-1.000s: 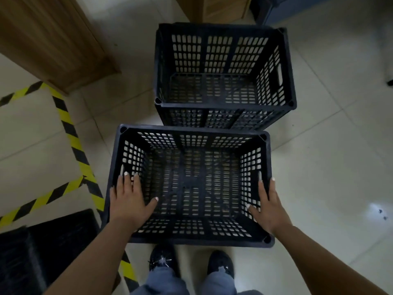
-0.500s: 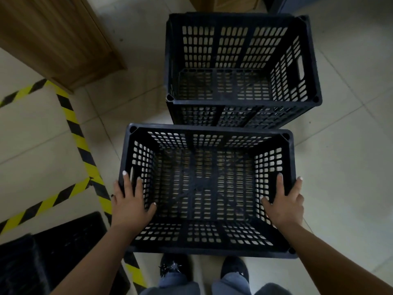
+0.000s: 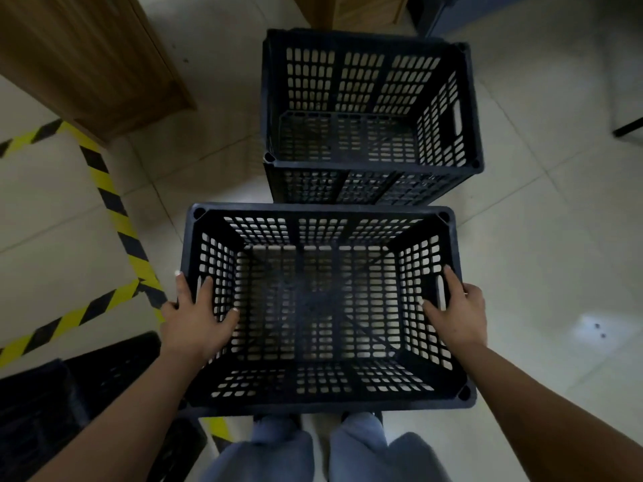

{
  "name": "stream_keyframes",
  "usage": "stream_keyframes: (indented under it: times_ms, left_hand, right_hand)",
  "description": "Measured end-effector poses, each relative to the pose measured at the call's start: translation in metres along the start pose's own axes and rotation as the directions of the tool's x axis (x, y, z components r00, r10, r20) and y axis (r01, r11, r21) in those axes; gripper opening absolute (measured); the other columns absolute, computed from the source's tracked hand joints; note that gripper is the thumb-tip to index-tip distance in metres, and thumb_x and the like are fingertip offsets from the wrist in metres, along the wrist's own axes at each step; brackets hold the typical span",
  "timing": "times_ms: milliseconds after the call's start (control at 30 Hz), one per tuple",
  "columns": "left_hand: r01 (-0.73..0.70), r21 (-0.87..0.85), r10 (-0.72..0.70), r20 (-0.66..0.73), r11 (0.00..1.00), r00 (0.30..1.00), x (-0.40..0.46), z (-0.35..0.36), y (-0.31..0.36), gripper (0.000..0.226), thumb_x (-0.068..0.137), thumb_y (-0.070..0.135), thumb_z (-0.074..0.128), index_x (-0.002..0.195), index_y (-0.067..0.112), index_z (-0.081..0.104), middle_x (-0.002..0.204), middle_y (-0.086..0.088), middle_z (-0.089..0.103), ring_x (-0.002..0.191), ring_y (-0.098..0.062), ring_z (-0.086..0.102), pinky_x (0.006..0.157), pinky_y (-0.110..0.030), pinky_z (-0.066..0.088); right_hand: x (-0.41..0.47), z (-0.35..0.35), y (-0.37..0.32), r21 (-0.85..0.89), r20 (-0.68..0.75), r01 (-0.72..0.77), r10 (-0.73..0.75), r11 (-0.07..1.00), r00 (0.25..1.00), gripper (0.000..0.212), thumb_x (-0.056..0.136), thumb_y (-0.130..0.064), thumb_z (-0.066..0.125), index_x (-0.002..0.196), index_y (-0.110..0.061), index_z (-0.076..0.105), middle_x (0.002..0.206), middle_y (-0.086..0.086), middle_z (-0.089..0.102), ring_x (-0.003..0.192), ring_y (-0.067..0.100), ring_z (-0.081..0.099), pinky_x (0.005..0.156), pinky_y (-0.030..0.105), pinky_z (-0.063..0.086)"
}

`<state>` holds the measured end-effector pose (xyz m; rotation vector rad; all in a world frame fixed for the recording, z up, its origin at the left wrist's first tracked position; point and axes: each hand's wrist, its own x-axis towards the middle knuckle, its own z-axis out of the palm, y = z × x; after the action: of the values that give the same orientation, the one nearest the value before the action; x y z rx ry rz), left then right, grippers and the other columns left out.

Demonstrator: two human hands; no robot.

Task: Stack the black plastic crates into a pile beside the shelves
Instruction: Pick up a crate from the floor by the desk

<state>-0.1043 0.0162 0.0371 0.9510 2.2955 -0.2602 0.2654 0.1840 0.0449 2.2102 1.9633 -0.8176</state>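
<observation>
Here left hand [image 3: 196, 316] and right hand [image 3: 457, 313] grip near crate [image 3: 323, 307] side walls, seemingly lifted, thumbs inside.

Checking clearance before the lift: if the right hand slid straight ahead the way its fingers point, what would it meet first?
Probably the far right corner of the held crate under the right hand; depth is unclear.

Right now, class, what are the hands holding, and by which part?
Both hands, left and right, hold the near black crate by its two side walls' top rims.
</observation>
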Motion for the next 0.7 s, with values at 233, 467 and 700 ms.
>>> stream_keyframes:
  times_ms: [233,467,700]
  left_hand:
    - [-0.072,0.001,0.072,-0.020,0.997,0.997,-0.070,-0.087,0.002,0.081,0.082,0.066,0.037,0.151,0.028,0.016,0.161,-0.006,-0.006,0.133,-0.048,0.028,0.106,-0.050,0.033]
    - [-0.135,0.045,0.138,-0.065,0.990,0.988,-0.165,-0.201,0.024,0.076,0.088,0.063,0.038,0.151,0.029,0.016,0.162,-0.004,0.000,0.127,-0.046,0.036,0.102,-0.044,0.035]
    - [-0.142,0.056,0.148,-0.116,0.988,0.982,-0.229,-0.284,0.029,0.081,0.082,0.072,0.033,0.151,0.032,0.016,0.162,-0.003,0.002,0.134,-0.044,0.032,0.107,-0.049,0.035]
  right_hand:
    - [-0.071,-0.104,-0.021,-0.050,-0.031,0.008,-0.009,0.999,0.999,0.069,0.084,-0.036,0.066,0.145,-0.028,0.035,0.143,0.019,0.039,0.132,0.033,0.034,0.107,0.043,0.035]
    - [-0.152,-0.220,-0.036,-0.003,-0.088,0.044,-0.044,0.999,0.995,0.067,0.080,-0.040,0.068,0.142,-0.028,0.043,0.133,0.012,0.049,0.122,0.030,0.045,0.103,0.040,0.040]
    - [-0.196,-0.309,-0.049,0.002,-0.153,0.130,-0.128,0.992,0.980,0.071,0.076,-0.051,0.066,0.140,-0.031,0.043,0.137,0.013,0.046,0.121,0.035,0.045,0.105,0.046,0.040]
